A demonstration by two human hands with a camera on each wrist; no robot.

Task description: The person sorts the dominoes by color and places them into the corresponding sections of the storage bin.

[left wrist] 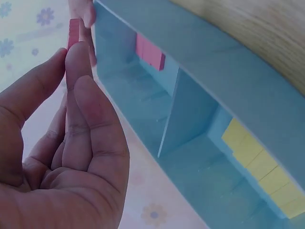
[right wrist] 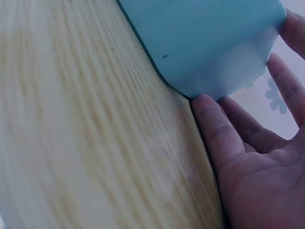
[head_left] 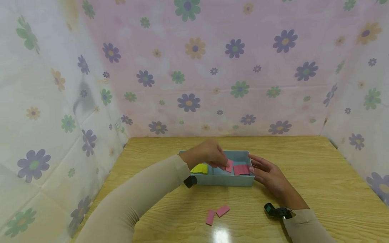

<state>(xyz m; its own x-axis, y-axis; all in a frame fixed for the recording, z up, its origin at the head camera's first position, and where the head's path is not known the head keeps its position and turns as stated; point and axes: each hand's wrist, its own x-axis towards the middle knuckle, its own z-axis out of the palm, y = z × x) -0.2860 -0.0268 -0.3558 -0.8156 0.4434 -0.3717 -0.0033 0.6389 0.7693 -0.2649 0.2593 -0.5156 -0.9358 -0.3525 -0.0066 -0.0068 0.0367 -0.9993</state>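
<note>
Between left thumb and index finger, my left hand point(head_left: 211, 153) pinches a pink block point(left wrist: 74, 33), held over the right compartment of a light blue divided box point(head_left: 225, 180). Several pink blocks point(head_left: 241, 169) stand in a row in that compartment. Yellow blocks point(head_left: 200, 168) line the left compartment, partly covered by my left wrist in the head view. My right hand point(head_left: 273, 177) rests its fairly straight fingertips against the box's right end, as the right wrist view also shows. Two loose pink blocks, one upright-lying point(head_left: 210, 218) and one slanted point(head_left: 222, 211), lie in front of the box.
The box stands on a wood-grain table point(head_left: 172, 226). A divider point(left wrist: 171, 109) splits its inside. Flower-printed cloth point(head_left: 213, 99) hangs behind the table and along both sides. Each wrist wears a small black camera point(head_left: 276, 211).
</note>
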